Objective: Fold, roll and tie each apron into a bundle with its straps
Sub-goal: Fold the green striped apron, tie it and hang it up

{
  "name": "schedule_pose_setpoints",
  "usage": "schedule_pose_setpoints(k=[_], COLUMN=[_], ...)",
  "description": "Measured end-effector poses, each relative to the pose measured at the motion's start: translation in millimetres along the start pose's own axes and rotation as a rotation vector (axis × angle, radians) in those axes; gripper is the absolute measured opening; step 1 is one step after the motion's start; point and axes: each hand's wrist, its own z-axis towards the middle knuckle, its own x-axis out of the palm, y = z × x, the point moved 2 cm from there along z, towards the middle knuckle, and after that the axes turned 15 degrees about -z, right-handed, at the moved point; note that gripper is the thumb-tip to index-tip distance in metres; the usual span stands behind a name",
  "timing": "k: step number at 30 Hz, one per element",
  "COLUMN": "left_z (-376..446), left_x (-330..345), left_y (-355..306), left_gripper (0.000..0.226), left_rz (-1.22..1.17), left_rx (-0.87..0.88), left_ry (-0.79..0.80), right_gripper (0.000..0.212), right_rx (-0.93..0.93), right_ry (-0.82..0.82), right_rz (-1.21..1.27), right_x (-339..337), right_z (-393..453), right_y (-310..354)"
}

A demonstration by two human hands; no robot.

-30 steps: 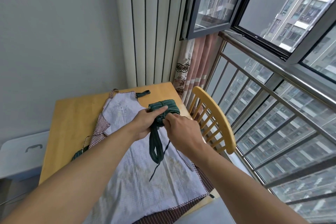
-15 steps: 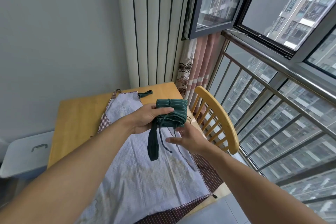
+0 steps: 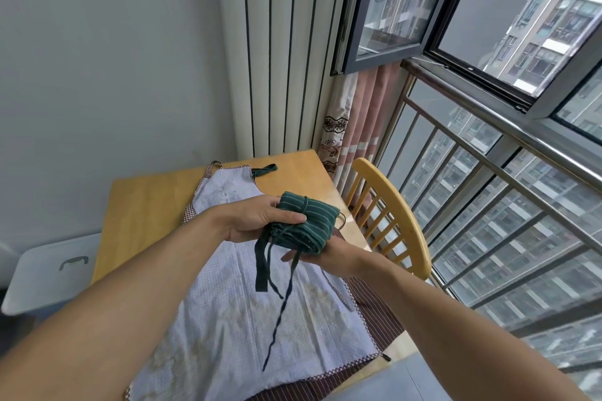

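Two hands lift one rolled green striped apron bundle (image 3: 306,221) above a wooden table (image 3: 143,208): the left hand (image 3: 257,221) grips its near end, thumb pressed on top, while the right hand (image 3: 325,252) supports it from below, its fingers mostly hidden, so how far they curl cannot be told. One strap rings the bundle; three loose strap ends (image 3: 270,273) dangle beneath. Two more aprons lie on the table: a pale checked apron (image 3: 247,329) spread flat and, under it, a brown striped apron (image 3: 374,312) showing at the right edge. One wooden chair (image 3: 400,215) stands beside the table, before a railed window (image 3: 488,172). One grey lidded bin (image 3: 49,270) sits left; a white panel radiator (image 3: 277,52) lines the wall.
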Motion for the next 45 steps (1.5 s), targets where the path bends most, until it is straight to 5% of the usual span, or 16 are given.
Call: schedule_pose_setpoints(k=[5,9,16,21,27,33,38,40,45], left_z=[-1.0,-1.4,-6.9,-0.6,11.4,16.5,6.3,4.8,14.7], left_x=[-2.9,-11.7,-20.8,-17.2,-24.3,-32.7,-35.5,-33.6,-21.0], left_y=[-0.4,0.0,5.4,17.5,30.2,34.7,29.3,29.8,33.7], left_gripper=[0.032,0.038,0.045,0.044,0.054,0.042,0.026,0.024,0.023], left_rz=[-0.009,-0.030,0.110,0.324,0.500,-0.096,-0.259,-0.294,-0.376], left_rx=[0.008,0.018,-0.104,-0.270,-0.307,-0.044,-0.038,-0.020,0.144], left_ry=[0.000,-0.021,0.080,0.168,-0.143,-0.434,-0.351,-0.332,-0.325], right_gripper=[0.054,0.026,0.016,0.043,0.041,0.036,0.032,0.029,0.023], right_rx=[0.123,0.042,0.163,0.331,0.309,0.153,0.288,0.293,0.274], right_ry=[0.315,0.390,0.305,0.147,-0.026,-0.201,-0.380,-0.355,-0.249], right_rz=[0.155,0.193,0.404,0.344,0.055,-0.087,0.265,0.477,0.540], right_x=[2.3,14.4,8.0,-25.8,-68.5,-65.1,-43.8,-39.1,-17.2], right_z=[-8.9,-10.1,-10.9,9.8,21.2,3.6,-3.0,-7.4,-17.1], right_y=[5.6,12.5,-13.6,3.6,37.6,60.4,24.0,13.7,12.0])
